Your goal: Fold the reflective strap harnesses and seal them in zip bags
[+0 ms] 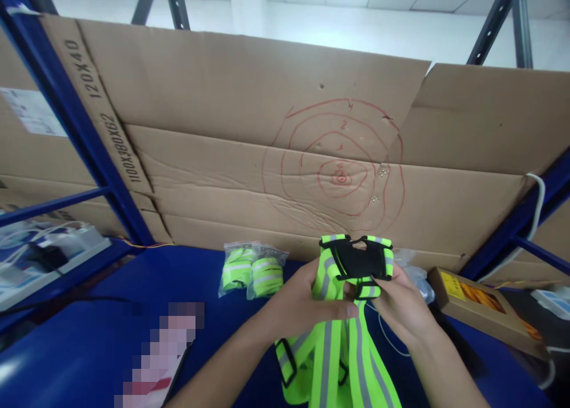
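Between my hands hangs a neon-yellow reflective harness [327, 360] with grey stripes. Its black panel [360, 261] is at the top, where the straps meet. My left hand [307, 304] is closed round the straps on the left, its thumb lying across them just below the panel. On the right edge, my right hand [405, 304] grips the harness by the black panel; some of its fingers are hidden behind it. A black slider buckle [287, 363] shows on a lower left strap. The harness's lower end runs out of view.
Two clear bags with rolled neon bands [253, 271] lie at the back of the blue table [178, 271]. A brown box [485, 307] is at the right, a power strip [57, 259] at the left. Cardboard [214, 87] with red rings stands behind. A pixelated object [160, 354] lies front left.
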`<action>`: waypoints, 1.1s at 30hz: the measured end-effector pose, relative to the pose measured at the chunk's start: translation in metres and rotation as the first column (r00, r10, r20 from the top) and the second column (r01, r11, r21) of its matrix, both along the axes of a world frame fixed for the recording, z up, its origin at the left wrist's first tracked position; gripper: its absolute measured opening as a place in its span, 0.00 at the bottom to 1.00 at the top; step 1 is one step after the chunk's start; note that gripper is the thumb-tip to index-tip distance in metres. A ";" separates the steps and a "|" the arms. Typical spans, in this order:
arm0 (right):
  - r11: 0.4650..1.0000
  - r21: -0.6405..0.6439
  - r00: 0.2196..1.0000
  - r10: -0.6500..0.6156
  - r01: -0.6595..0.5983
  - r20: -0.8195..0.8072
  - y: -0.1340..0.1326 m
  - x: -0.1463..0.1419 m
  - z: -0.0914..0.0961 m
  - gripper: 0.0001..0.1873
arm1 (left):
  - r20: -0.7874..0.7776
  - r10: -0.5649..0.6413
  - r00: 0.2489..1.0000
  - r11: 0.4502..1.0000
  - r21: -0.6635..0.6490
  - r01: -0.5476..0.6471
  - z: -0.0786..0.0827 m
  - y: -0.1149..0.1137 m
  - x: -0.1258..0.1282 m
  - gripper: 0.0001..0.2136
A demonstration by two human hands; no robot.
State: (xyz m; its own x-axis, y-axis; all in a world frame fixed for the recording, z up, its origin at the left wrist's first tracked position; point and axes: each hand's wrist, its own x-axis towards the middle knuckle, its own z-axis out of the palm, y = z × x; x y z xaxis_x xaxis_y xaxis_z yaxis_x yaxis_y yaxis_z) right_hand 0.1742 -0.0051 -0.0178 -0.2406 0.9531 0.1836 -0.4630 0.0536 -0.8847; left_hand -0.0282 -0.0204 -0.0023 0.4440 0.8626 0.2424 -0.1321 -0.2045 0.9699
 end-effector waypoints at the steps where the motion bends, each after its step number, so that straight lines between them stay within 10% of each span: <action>1: 1.000 -0.018 1.000 0.005 -0.005 -0.014 0.000 -0.001 -0.001 0.15 | 0.037 -0.014 0.999 0.999 -0.029 0.016 -0.003 0.001 0.003 0.24; 7: 1.000 -0.023 1.000 0.004 -0.005 -0.022 0.007 -0.008 -0.011 0.19 | 0.227 -0.021 0.974 0.992 -0.115 0.048 -0.018 0.011 0.015 0.43; 17: 1.000 0.007 0.978 0.023 -0.025 0.210 0.017 -0.004 -0.020 0.26 | 0.196 0.243 0.950 0.970 -0.033 -0.241 -0.040 0.032 0.023 0.25; 25: 0.979 0.195 0.869 -0.052 -0.052 0.493 0.018 0.012 -0.001 0.21 | 0.138 0.276 0.951 0.949 -0.197 -0.246 -0.041 0.024 0.027 0.22; 29: 0.961 0.272 0.858 -0.183 0.053 0.480 0.019 0.011 0.000 0.22 | 0.196 0.139 0.971 0.958 -0.274 -0.081 -0.041 0.020 0.030 0.24; 33: 0.966 0.252 0.849 -0.176 0.052 0.498 0.012 0.013 0.002 0.22 | 0.388 -0.091 0.917 0.833 -0.476 0.284 -0.045 0.020 0.031 0.24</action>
